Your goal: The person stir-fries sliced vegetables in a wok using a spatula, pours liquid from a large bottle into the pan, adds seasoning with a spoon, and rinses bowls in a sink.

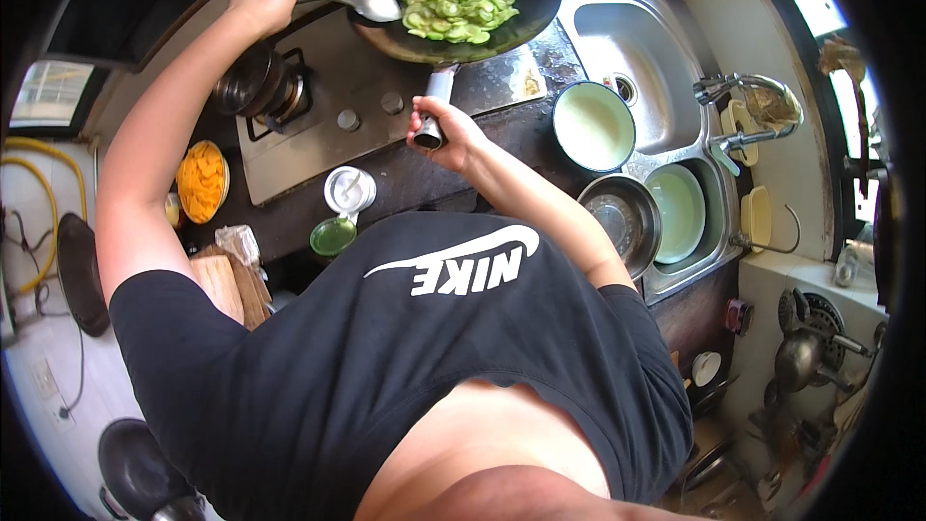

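Note:
My left hand (pixel 265 5) is closed around the handle of a metal cooking spoon (pixel 377 3). The spoon's head rests inside the left part of a dark wok (pixel 531 0), beside a heap of sliced pale green vegetable (pixel 453 0). My right hand (pixel 449 132) grips the wok's metal handle (pixel 440 85) near its end, with the fingers wrapped round it. The wok sits over the far right part of the steel gas stove (pixel 309 140), its top edge cut off by the picture. Whether it touches the burner is hidden.
Left of the stove front lies a bowl of orange slices (pixel 203 181); a dark pot (pixel 253 80) stands on the left burner. Near me are a white jar (pixel 349 190) and green container (pixel 333 236). A cream basin (pixel 593 125) and steel pan (pixel 622 222) adjoin the sink (pixel 666 121).

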`<move>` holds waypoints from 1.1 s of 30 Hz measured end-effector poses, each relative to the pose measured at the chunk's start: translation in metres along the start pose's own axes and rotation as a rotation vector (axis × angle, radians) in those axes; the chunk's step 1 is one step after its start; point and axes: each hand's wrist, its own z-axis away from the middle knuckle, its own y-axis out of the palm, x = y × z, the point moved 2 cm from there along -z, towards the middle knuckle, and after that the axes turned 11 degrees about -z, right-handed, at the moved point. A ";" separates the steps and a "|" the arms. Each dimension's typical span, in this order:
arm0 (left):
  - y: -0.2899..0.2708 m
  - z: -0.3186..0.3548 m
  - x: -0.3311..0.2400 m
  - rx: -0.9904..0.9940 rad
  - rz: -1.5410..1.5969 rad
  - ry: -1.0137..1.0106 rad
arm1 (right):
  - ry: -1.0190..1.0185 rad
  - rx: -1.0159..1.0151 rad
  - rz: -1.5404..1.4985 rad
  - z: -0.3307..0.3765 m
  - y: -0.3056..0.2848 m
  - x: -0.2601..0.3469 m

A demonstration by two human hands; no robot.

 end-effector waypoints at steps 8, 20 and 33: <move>0.067 -0.064 -0.089 -0.116 0.353 -0.082 | -0.007 0.039 0.078 0.001 -0.004 0.000; -0.068 -0.004 -0.027 0.201 0.015 0.122 | -0.009 0.020 0.021 -0.001 0.000 0.003; 0.029 -0.071 -0.096 0.489 1.228 -0.164 | -0.016 0.023 -0.035 -0.011 -0.008 0.004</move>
